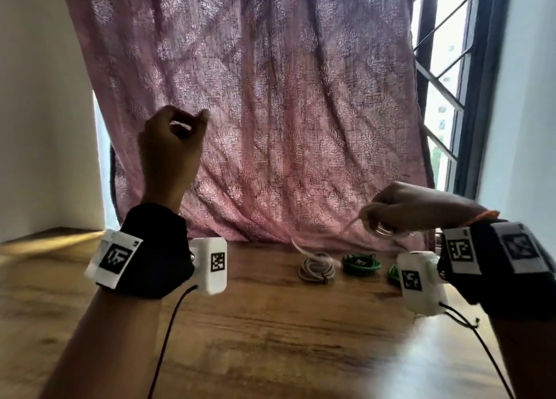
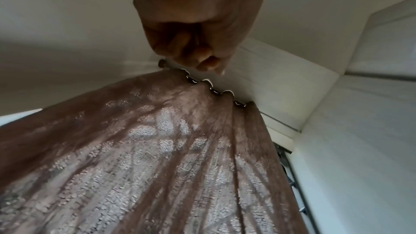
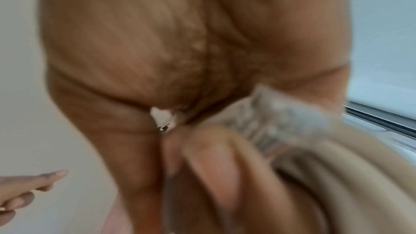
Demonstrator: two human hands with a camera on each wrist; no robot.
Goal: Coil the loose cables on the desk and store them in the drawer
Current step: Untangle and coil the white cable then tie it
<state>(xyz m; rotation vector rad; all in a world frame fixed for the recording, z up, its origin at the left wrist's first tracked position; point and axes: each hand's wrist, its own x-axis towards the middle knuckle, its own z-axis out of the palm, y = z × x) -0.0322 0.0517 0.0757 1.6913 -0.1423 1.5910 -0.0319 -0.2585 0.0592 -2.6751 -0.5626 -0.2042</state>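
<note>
Head view: raised left hand (image 1: 173, 140) pinches a white cable (image 1: 180, 125); right hand (image 1: 421, 209) grasps its blurred coil. Wrist tags show square codes, no readable words. Coiled cables (image 1: 317, 267) lie at the desk (image 1: 270, 323) back edge. Left wrist view: fingers (image 2: 202, 56) clenched. Right wrist view: fingers curled round loops (image 3: 326, 166).

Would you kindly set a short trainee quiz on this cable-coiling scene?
1. True or false: the green coiled cable lies on the desk to the left of the white coiled cable.
2. The right hand grips: A) loops of white cable; B) a green cable; C) nothing.
3. Which hand is raised higher in the head view?
Key: 1 false, it lies to the right. 2 A. 3 the left hand.
</note>
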